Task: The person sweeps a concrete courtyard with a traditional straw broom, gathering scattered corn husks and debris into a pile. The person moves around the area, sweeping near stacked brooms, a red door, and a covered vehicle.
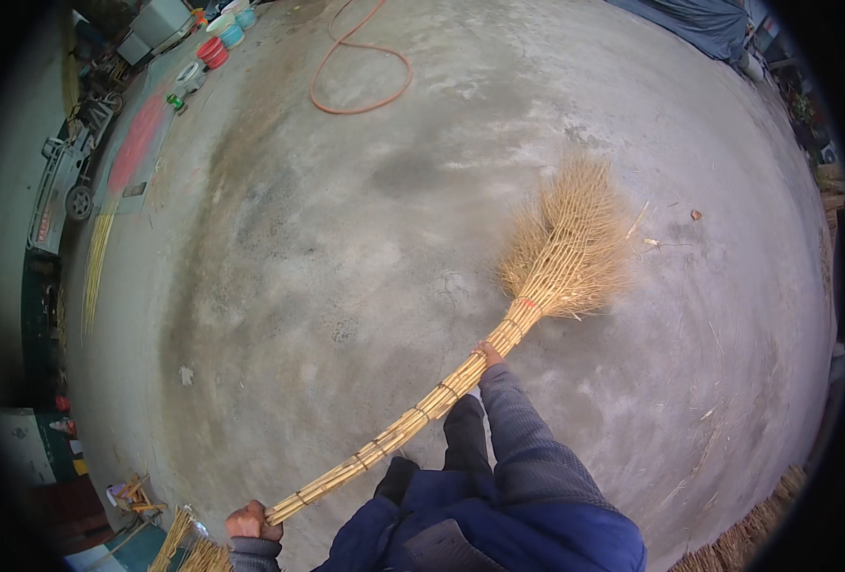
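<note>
A long broom (406,426) made of bundled straw-coloured stalks slants across the view, bound at several places along its handle. Its bushy head (575,238) fans out toward the far right, over the concrete. At the handle's lower-left end, my left hand (249,521) is closed around the stalks. Farther up, below the red tie near the head, my right hand (489,355) grips the handle; part of its fingers is hidden behind the stalks. Whether the bristle tips touch the floor I cannot tell.
An orange hose (360,107) lies looped on the concrete floor (346,238) at the back. Buckets (213,53) and a wheeled cart (65,181) line the left side. Loose stalks (100,262) lie there too. Bundled twigs (742,534) edge the lower right; a dark tarp (694,24) is far right.
</note>
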A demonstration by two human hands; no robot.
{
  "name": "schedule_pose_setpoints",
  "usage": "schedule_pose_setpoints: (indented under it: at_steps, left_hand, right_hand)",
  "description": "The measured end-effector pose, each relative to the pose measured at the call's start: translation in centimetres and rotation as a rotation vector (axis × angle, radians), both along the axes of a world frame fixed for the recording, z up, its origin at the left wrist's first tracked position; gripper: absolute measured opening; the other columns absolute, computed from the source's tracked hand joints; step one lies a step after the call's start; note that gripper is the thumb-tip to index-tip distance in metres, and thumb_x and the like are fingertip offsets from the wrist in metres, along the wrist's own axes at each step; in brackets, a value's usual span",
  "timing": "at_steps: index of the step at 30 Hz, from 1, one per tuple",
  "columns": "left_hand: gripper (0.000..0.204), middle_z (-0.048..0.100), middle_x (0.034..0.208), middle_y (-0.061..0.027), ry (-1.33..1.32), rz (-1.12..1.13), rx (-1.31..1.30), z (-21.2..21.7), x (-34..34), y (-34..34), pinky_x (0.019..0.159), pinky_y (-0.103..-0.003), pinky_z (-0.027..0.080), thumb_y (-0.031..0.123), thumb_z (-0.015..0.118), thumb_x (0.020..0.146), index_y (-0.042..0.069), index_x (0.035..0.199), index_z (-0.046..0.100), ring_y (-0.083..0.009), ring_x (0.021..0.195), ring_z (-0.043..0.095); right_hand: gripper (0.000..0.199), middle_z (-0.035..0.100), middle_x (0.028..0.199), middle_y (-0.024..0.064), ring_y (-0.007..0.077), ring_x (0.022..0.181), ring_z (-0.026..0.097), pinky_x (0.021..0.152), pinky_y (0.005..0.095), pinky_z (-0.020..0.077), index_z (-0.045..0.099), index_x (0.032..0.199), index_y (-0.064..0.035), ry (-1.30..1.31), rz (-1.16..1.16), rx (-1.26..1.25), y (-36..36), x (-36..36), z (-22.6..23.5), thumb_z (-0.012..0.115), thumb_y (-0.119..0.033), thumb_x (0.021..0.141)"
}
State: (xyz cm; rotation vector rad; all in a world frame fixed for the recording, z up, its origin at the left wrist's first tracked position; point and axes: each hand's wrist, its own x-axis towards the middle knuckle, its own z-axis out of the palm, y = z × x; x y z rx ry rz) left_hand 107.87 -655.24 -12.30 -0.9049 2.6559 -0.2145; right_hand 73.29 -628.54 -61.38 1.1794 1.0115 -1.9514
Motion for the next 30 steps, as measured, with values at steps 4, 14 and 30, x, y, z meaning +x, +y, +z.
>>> schedule_pose_setpoints:
  at_steps: [4, 14, 30]
  left_hand:
    - [0.026, 0.052, 0.048, -0.0127, 0.026, -0.183, 0.15, -6.7, -9.5, 3.7, 0.043, -0.042, 0.044, 0.027, 0.066, 0.062, 0.011, 0.056, 0.045, -0.033, 0.044, 0.055]
    - [0.021, 0.056, 0.051, -0.0139, 0.113, -0.288, 0.228, -12.0, -15.8, -0.5, 0.049, -0.044, 0.046, 0.026, 0.066, 0.063, 0.01, 0.059, 0.052, -0.036, 0.049, 0.058]
    - [0.03, 0.065, 0.076, -0.0161, -0.158, -0.004, -0.158, -1.8, -22.8, -19.1, 0.063, -0.048, 0.05, 0.04, 0.061, 0.073, 0.017, 0.092, 0.063, -0.0371, 0.068, 0.063]
  right_hand:
    - [0.038, 0.06, 0.081, 0.0133, 0.0283, 0.068, 0.061, 0.062, 0.0424, 0.0531, 0.054, 0.105, -0.0028, -0.055, -0.156, 0.232, 16.5, -8.0, 1.8, 0.069, -0.021, 0.074]
    - [0.031, 0.061, 0.076, 0.0131, 0.0266, 0.065, 0.061, 0.059, 0.0381, 0.0523, 0.056, 0.101, 0.0015, 0.262, -0.554, 0.44, 22.7, -8.1, 10.9, 0.068, -0.012, 0.075]
    - [0.036, 0.065, 0.081, 0.0151, 0.0239, 0.07, 0.063, 0.065, 0.0363, 0.0523, 0.062, 0.092, 0.0053, -0.014, -0.334, 0.211, -10.3, -21.4, 7.3, 0.075, -0.019, 0.068]
